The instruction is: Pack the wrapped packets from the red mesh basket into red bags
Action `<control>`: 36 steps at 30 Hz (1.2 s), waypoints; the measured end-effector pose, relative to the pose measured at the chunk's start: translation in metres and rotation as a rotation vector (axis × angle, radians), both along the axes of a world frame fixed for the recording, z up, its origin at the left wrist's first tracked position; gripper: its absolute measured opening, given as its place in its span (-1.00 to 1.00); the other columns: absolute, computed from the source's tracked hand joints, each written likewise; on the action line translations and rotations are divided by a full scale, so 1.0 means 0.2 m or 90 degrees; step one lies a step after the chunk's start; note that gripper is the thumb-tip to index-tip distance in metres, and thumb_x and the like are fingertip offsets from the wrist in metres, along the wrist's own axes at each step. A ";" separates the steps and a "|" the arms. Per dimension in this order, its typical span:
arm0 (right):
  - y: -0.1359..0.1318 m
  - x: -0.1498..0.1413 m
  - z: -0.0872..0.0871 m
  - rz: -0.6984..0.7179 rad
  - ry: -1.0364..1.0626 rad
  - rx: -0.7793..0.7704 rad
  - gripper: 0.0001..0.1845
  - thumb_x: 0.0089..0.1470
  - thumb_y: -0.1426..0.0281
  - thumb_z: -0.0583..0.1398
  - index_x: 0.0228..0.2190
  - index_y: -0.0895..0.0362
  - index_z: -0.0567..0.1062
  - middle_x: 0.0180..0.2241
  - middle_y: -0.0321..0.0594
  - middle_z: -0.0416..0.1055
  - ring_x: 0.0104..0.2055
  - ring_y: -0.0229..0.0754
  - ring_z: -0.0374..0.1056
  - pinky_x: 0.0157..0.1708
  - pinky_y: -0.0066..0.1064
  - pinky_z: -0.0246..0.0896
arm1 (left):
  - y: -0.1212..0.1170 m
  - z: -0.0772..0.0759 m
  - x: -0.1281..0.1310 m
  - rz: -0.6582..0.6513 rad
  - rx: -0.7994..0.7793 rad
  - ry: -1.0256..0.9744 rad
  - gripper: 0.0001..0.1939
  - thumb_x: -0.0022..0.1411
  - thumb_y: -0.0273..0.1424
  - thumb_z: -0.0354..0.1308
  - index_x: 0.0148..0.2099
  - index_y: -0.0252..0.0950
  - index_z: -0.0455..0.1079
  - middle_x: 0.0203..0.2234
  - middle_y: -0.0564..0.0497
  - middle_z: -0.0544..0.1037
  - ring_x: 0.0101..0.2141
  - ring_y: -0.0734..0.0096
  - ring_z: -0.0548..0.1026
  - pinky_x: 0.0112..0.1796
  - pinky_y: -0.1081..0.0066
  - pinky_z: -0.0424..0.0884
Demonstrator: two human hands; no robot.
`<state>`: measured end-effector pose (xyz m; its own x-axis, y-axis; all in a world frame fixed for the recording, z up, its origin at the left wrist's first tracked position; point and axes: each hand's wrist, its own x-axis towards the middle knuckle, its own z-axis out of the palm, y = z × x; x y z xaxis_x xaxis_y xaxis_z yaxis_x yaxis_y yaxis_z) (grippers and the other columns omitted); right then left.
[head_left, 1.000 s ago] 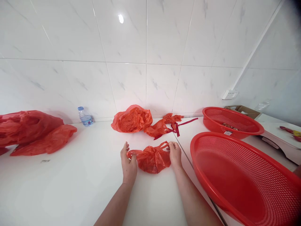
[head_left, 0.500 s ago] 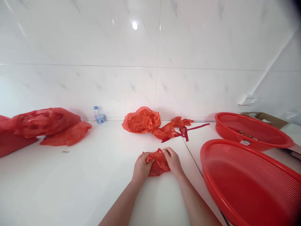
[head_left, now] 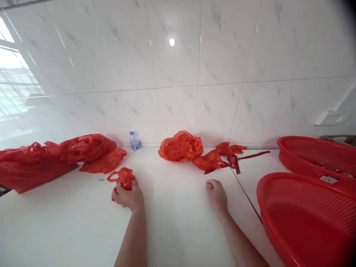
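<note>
Crumpled in my left hand [head_left: 132, 197] is a small red plastic bag [head_left: 125, 174], its loop handle sticking out to the left. My fingers wrap around its near side, and part of the bag is hidden under them. My right hand [head_left: 218, 196] rests near the white tabletop [head_left: 178, 215], its fingers curled closed, with nothing visible in them. Beyond it lie torn orange-red plastic scraps [head_left: 213, 159] and dark red strips [head_left: 253, 155]. A bunched red plastic bag [head_left: 180, 147] sits against the wall between the two hands.
Red plastic bags [head_left: 89, 147] are heaped at the left, one over a larger red bag [head_left: 41, 176]. A small water bottle [head_left: 135, 142] stands by the tiled wall. Two red plastic baskets [head_left: 263, 200] occupy the right; the farther basket [head_left: 289, 157] holds small items.
My left hand has carried the red bag leftward, away from my right hand, which has let go of it and curled. The camera view has shifted left.
</note>
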<state>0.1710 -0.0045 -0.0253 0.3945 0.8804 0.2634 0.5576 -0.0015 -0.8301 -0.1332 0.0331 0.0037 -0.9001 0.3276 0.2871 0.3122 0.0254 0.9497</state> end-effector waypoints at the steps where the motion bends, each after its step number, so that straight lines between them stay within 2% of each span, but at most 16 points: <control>1: 0.02 -0.01 0.00 -0.015 -0.027 0.031 -0.76 0.06 0.32 0.04 -0.27 0.10 0.44 -0.16 -0.15 0.38 -0.20 -0.12 0.35 -0.22 -0.31 0.24 | 0.00 0.00 0.00 0.018 -0.009 0.002 -0.32 0.00 -0.30 0.21 0.18 -0.24 0.13 0.24 -0.30 0.02 0.21 -0.23 -0.03 0.07 -0.24 -0.03; 4: 0.09 -0.06 -0.01 -0.034 -0.140 0.101 -0.72 0.04 0.41 0.06 -0.21 0.16 0.46 -0.06 -0.03 0.30 -0.02 -0.04 0.27 -0.05 -0.23 0.20 | -0.02 0.02 0.05 0.034 -0.027 0.114 -0.08 -0.03 -0.32 0.23 0.32 -0.29 -0.13 0.29 -0.37 -0.15 0.25 -0.28 -0.16 0.07 -0.30 -0.07; 5: 0.11 -0.07 -0.01 -0.046 -0.178 0.111 -0.70 0.03 0.44 0.07 -0.19 0.17 0.48 -0.01 0.01 0.27 0.04 0.00 0.23 0.00 -0.20 0.17 | -0.03 0.03 0.08 0.021 -0.028 0.177 -0.08 0.00 -0.32 0.22 0.33 -0.31 -0.15 0.30 -0.37 -0.17 0.26 -0.27 -0.19 0.07 -0.31 -0.10; 7: 0.15 -0.09 0.01 -0.073 -0.237 0.119 -0.66 0.01 0.49 0.09 -0.15 0.15 0.50 0.11 0.04 0.17 0.13 0.06 0.14 0.05 -0.13 0.12 | -0.06 0.05 0.17 -0.042 -0.020 0.301 -0.18 0.07 -0.30 0.18 0.31 -0.30 -0.08 0.30 -0.34 -0.16 0.27 -0.25 -0.20 0.09 -0.30 -0.11; 10: 0.20 -0.11 0.05 -0.098 -0.281 0.149 -0.60 -0.01 0.55 0.11 -0.13 0.06 0.51 0.23 -0.06 0.03 0.24 0.08 -0.01 0.12 -0.09 0.01 | -0.08 0.03 0.34 -0.229 0.024 0.440 -0.44 0.17 -0.30 0.08 0.20 -0.30 0.14 0.28 -0.28 -0.05 0.26 -0.13 -0.06 0.14 -0.16 -0.02; 13: 0.22 -0.11 0.08 -0.104 -0.301 0.180 -0.60 0.01 0.58 0.08 -0.18 0.02 0.54 0.28 -0.21 -0.05 0.31 0.07 -0.19 0.19 -0.07 -0.12 | -0.06 -0.08 0.49 -0.492 0.036 0.544 -0.56 0.19 -0.34 0.02 0.12 -0.29 0.25 0.21 -0.26 0.13 0.19 -0.01 0.15 0.10 -0.03 0.19; 15: 0.25 -0.10 0.08 -0.085 -0.315 0.181 -0.63 0.00 0.59 0.07 -0.24 0.03 0.55 0.30 -0.27 -0.08 0.33 0.06 -0.25 0.21 -0.03 -0.19 | -0.04 -0.17 0.57 -0.657 -0.007 0.577 -0.58 0.16 -0.41 0.01 0.10 -0.25 0.30 0.18 -0.22 0.21 0.15 0.06 0.24 0.06 0.02 0.27; 18: 0.30 -0.07 0.05 -0.050 -0.325 0.154 -0.56 -0.03 0.57 0.08 -0.11 0.06 0.50 0.29 -0.23 -0.02 0.33 0.10 -0.22 0.21 0.05 -0.23 | -0.01 -0.25 0.61 -0.808 -0.105 0.585 -0.60 0.09 -0.46 0.02 0.00 -0.17 0.42 0.09 -0.14 0.38 0.09 0.07 0.33 0.05 0.01 0.27; 21: 0.32 -0.07 0.02 -0.044 -0.332 0.154 -0.36 -0.01 0.62 0.02 0.13 0.15 0.29 0.25 -0.15 0.06 0.31 0.12 -0.15 0.20 0.08 -0.19 | 0.02 -0.23 0.60 -0.865 -0.133 0.470 -0.66 0.05 -0.43 0.07 -0.10 -0.20 0.47 -0.06 -0.13 0.50 -0.02 0.08 0.43 0.03 0.07 0.29; 24: 0.25 -0.12 0.04 -0.030 -0.361 0.219 -0.27 0.00 0.67 -0.04 0.23 0.17 0.12 0.26 -0.14 0.04 0.29 0.14 -0.11 0.20 0.07 -0.17 | 0.03 -0.17 0.57 -0.844 -0.131 0.231 -0.66 0.10 -0.28 0.11 -0.07 -0.23 0.44 -0.09 -0.13 0.52 -0.04 0.07 0.44 0.02 0.10 0.30; 27: 0.10 -0.23 0.06 0.024 -0.401 0.303 -0.27 0.05 0.63 -0.03 0.26 0.15 0.03 0.26 -0.17 0.06 0.27 0.12 -0.07 0.20 0.03 -0.14 | 0.03 -0.12 0.53 -0.851 -0.060 -0.056 -0.48 0.10 -0.06 0.14 0.05 -0.21 0.35 -0.05 -0.14 0.49 -0.03 0.05 0.44 0.03 0.08 0.28; 30: -0.07 -0.34 0.05 0.109 -0.438 0.373 -0.36 0.08 0.55 0.01 0.21 0.15 0.12 0.20 -0.16 0.18 0.22 0.08 0.03 0.16 -0.03 -0.02 | 0.01 -0.07 0.46 -0.926 0.038 -0.420 -0.32 0.11 0.11 0.01 0.20 -0.11 0.18 -0.01 -0.13 0.48 -0.06 0.05 0.47 -0.04 0.07 0.35; 32: -0.15 -0.40 0.04 0.179 -0.447 0.400 -0.43 0.06 0.51 0.06 0.14 0.16 0.24 0.12 -0.15 0.29 0.16 0.05 0.13 0.10 -0.07 0.07 | -0.01 -0.05 0.42 -0.968 0.041 -0.607 -0.30 0.13 0.15 -0.05 0.22 -0.09 0.15 -0.04 -0.13 0.50 -0.07 0.05 0.48 -0.09 0.09 0.39; 34: -0.21 -0.44 0.03 0.245 -0.421 0.392 -0.51 0.03 0.48 0.10 0.04 0.16 0.34 0.03 -0.16 0.38 0.10 0.01 0.18 0.06 -0.13 0.11 | -0.04 -0.02 0.39 -0.990 0.024 -0.672 -0.36 0.14 0.09 0.00 0.17 -0.13 0.23 -0.07 -0.12 0.53 -0.08 0.07 0.49 -0.12 0.17 0.41; 36: -0.23 -0.44 0.04 0.295 -0.372 0.352 -0.66 0.02 0.46 0.14 -0.11 0.12 0.44 -0.10 -0.20 0.44 0.04 -0.04 0.21 0.04 -0.18 0.13 | -0.07 0.00 0.39 -1.027 0.005 -0.646 -0.48 0.15 -0.08 0.13 0.11 -0.17 0.31 -0.10 -0.11 0.54 -0.10 0.12 0.50 -0.15 0.27 0.42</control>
<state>0.0823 -0.0508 -0.0182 -0.2937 0.6068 0.7386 0.7334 0.6386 -0.2330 -0.0542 0.0198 0.0035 0.4111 0.9087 -0.0727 -0.5645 0.3163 0.7625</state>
